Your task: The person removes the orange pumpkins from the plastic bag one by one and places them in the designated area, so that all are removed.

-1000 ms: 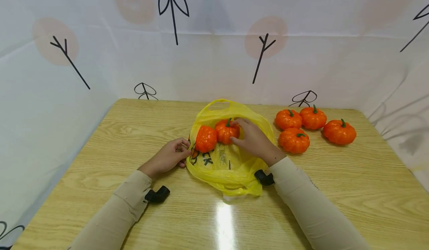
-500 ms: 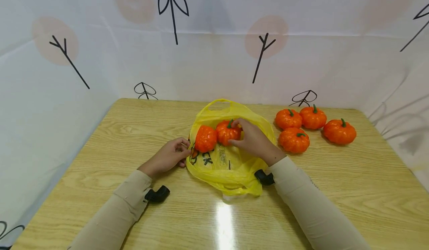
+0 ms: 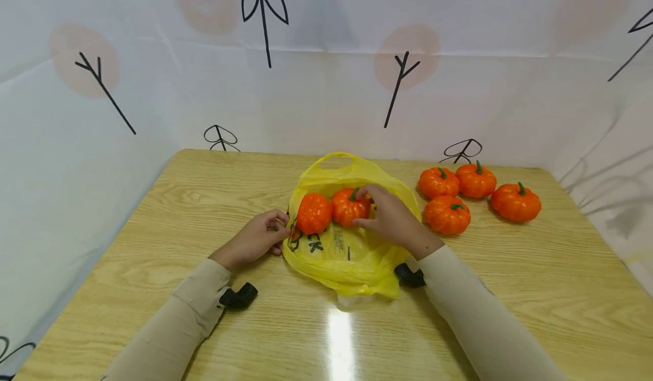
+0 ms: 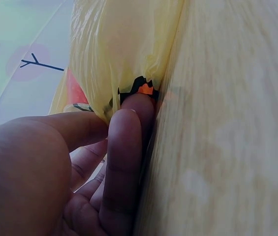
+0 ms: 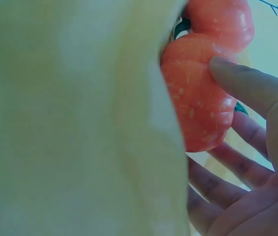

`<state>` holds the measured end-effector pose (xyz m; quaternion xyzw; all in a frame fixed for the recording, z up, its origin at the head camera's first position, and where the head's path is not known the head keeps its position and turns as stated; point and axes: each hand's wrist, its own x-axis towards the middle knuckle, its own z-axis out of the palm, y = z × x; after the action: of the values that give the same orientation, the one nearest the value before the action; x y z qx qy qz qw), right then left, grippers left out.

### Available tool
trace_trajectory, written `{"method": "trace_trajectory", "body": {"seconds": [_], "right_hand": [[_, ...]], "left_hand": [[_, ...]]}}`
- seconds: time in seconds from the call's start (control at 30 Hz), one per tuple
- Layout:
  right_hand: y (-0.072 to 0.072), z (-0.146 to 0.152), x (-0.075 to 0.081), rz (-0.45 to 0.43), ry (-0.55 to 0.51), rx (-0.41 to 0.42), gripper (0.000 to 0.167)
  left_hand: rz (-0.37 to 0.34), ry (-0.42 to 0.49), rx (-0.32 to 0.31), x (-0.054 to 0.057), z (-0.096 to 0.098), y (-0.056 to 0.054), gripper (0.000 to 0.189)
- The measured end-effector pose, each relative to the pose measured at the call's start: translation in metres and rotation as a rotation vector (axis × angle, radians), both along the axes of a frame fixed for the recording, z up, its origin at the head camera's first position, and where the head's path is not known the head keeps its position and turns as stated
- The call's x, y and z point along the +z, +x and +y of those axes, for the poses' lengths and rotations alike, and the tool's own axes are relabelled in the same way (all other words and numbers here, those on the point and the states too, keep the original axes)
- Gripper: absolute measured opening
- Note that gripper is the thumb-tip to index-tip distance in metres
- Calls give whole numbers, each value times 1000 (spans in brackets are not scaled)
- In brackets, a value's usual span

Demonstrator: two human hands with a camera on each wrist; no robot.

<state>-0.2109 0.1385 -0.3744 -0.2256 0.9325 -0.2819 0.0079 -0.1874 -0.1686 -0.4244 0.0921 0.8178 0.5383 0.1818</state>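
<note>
A yellow plastic bag lies spread on the table with its mouth open and black lettering showing inside. Two small orange pumpkins sit in it side by side. My left hand pinches the bag's left edge low against the tabletop; the left wrist view shows thumb and finger on the film. My right hand reaches into the bag and grips the right-hand pumpkin by its right side, thumb in front and fingers behind near the green stem. The other pumpkin rests just left of it.
Several more orange pumpkins, among them a near one and one farther right, stand on the wooden table to the right of the bag. A white patterned cloth hangs behind the table's back edge.
The right-hand pumpkin has shifted slightly right and toward me with my right hand, and a small gap shows beside the other pumpkin. My left hand stays at the bag's edge.
</note>
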Motion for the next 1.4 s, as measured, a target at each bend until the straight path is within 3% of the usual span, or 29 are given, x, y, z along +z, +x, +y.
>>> {"method": "trace_trajectory", "body": {"seconds": [0.8, 1.4], "right_hand": [[27, 22, 2, 88, -74, 67, 42], [47, 40, 4, 220, -62, 36, 50]], "left_hand": [[23, -3, -16, 1, -1, 1, 21], [23, -3, -19, 2, 0, 2, 22]]}}
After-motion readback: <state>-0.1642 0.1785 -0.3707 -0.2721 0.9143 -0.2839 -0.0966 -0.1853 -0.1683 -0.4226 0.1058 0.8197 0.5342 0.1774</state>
